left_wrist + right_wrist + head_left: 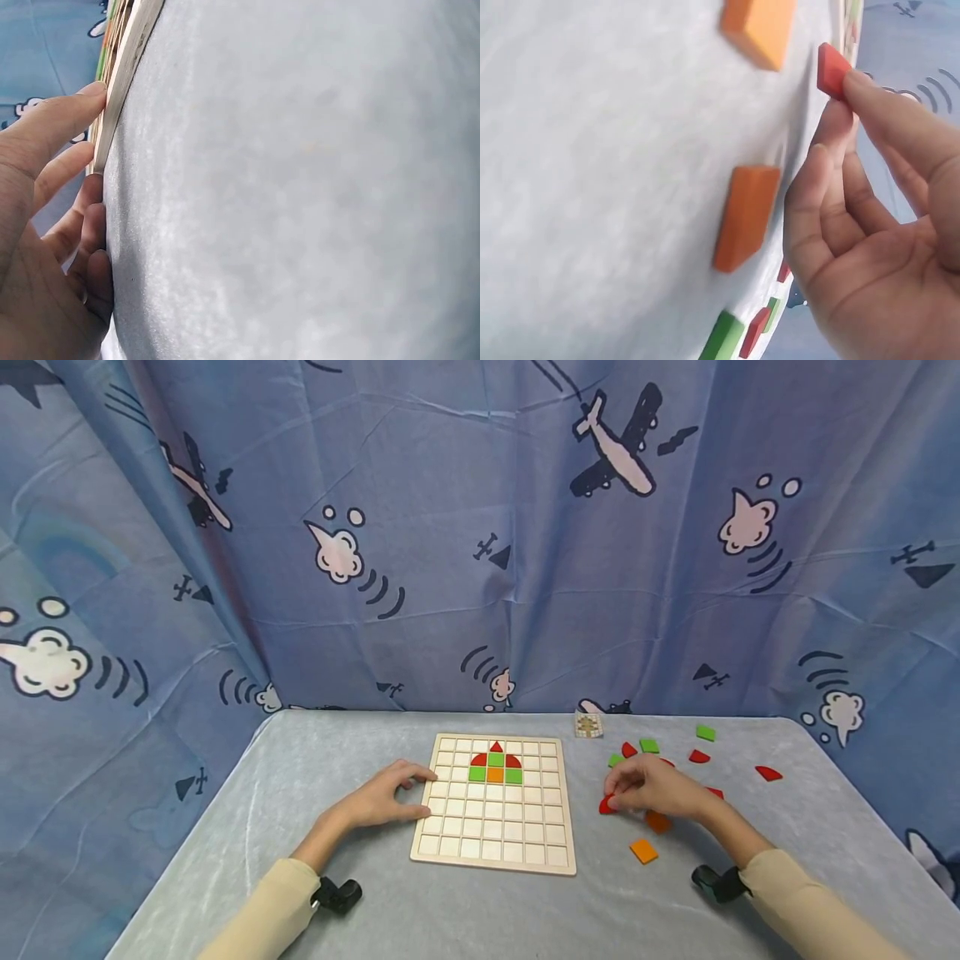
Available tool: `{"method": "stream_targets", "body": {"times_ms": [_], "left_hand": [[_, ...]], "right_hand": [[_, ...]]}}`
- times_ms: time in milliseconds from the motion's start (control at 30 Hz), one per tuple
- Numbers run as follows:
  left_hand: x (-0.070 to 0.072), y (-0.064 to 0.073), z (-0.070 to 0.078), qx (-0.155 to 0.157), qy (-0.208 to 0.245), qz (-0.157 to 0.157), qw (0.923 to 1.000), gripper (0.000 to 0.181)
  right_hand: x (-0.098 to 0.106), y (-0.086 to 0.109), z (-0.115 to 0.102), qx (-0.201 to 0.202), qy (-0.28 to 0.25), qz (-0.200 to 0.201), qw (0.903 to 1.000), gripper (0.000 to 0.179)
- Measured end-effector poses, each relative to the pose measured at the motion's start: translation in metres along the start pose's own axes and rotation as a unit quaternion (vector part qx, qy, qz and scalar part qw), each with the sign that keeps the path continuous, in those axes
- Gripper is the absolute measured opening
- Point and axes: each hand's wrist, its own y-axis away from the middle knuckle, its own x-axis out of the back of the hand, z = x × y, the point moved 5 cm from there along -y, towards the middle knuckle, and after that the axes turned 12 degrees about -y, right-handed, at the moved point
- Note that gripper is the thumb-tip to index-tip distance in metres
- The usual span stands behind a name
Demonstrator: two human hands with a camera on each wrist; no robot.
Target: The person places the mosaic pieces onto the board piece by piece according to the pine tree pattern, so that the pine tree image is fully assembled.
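A big blue curtain (pixel 450 485) with planes and white puffs on it hangs at the back. In front is a table (pixel 337 897) under a pale gray cloth. A flat wooden board (pixel 491 831) with lots of little boxes lies on it, near the middle. The left hand (pixel 386 797) is spread, thumb and fingers apart, touching the board's left edge. The right hand (pixel 656 785) is over the table, right of the board. A little card (pixel 588 725) lies past the board's top right corner. 2 loose orange squares (pixel 643 852) are near the right hand. The right thumb and fingertips pinch 1 red piece (pixel 830 71), just right of the board. On the board sit 7 pieces, with a tiny red triangle (pixel 496 747) on top.
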Motion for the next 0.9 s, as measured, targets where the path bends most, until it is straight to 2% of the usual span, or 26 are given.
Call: {"method": "stream_targets", "body": {"times_ms": [267,433,633,900], "left_hand": [[0.0,-0.001,-0.001,-0.002,-0.004,-0.001,1.0,0.052],[-0.001,-0.002,-0.001,-0.001,-0.004,0.0,1.0,0.052],[0.0,-0.001,-0.001,-0.005,-0.004,0.002,1.0,0.052],[0.0,0.0,-0.001,-0.002,-0.003,0.0,1.0,0.052]], "right_hand": [[0.003,-0.006,-0.008,0.035,0.001,0.03,0.9989,0.01],[-0.001,-0.015,-0.01,0.042,0.005,0.047,0.998,0.01],[-0.009,-0.027,-0.017,0.06,-0.004,0.048,0.9971,0.013],[-0.025,-0.047,-0.024,0.059,-0.021,0.045,0.997,0.012]]}}
